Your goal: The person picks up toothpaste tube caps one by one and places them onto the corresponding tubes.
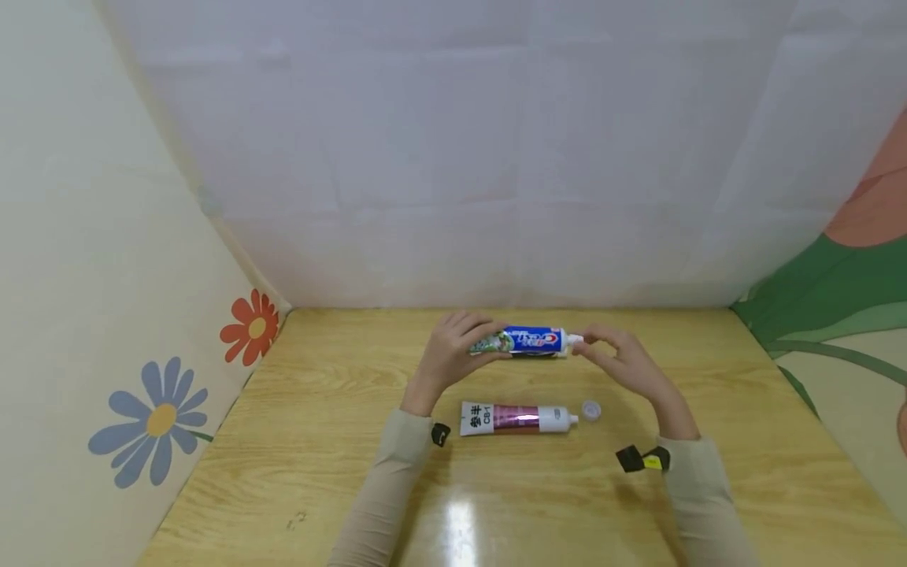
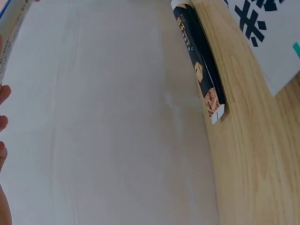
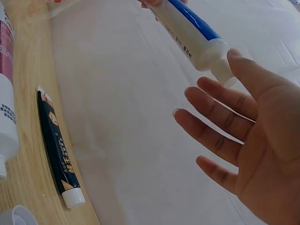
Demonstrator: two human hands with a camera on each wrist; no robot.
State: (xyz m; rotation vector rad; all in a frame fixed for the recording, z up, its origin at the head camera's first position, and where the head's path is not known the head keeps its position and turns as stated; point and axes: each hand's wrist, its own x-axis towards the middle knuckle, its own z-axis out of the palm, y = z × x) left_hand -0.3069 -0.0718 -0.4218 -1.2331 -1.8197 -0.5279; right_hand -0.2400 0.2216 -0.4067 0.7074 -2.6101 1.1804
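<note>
My left hand (image 1: 453, 350) grips a blue and white toothpaste tube (image 1: 534, 339), held level above the back of the table. Its white cap (image 3: 222, 71) points toward my right hand (image 1: 623, 358). In the right wrist view, the thumb (image 3: 253, 75) lies against the cap's side and the index fingertip is just across from it, while the other fingers spread loosely. Nearer the front lies a pink and white toothpaste tube (image 1: 517, 418) with its nozzle bare. A loose round cap (image 1: 591, 409) rests beside that nozzle.
A dark toothpaste tube (image 2: 199, 56) with a white cap (image 3: 73, 198) lies near the table's back edge, mostly hidden behind the blue tube in the head view. A white cloth wall (image 1: 496, 197) rises behind the wooden table (image 1: 319, 409). Flower-printed panels (image 1: 159, 421) flank it.
</note>
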